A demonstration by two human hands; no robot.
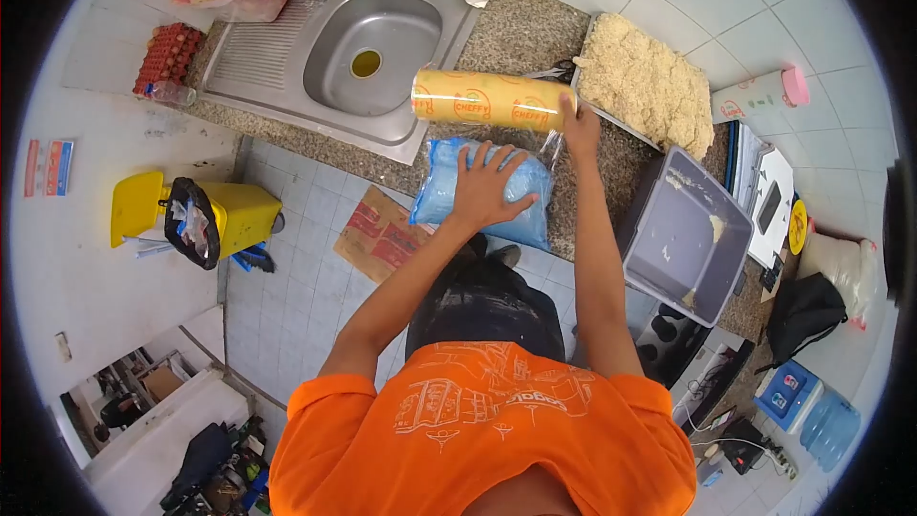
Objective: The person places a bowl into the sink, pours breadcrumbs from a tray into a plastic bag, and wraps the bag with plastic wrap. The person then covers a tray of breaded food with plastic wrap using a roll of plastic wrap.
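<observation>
Head view has everything going on just right of the steel sink (334, 53), so I'll use that as the landmark. The right hand (579, 130) has its grip closed around the far end of a yellow CHEFFY-print roll (482, 100), whose other end juts over the sink's right rim; can't tell if it's lifted or lying down. The left hand (489, 186) has its grip wide open, fingers spread flat on top of a blue bag (441, 172), not wrapped around it. That bag sits by the sink's near right corner, at the front edge of the speckled tabletop (521, 33). Further right of the sink there's a tray of pale crumbs (645, 81), then a grey tub (686, 239) with a few crumbly bits stuck inside. Egg trays (170, 55) are stacked off the sink's left end.
</observation>
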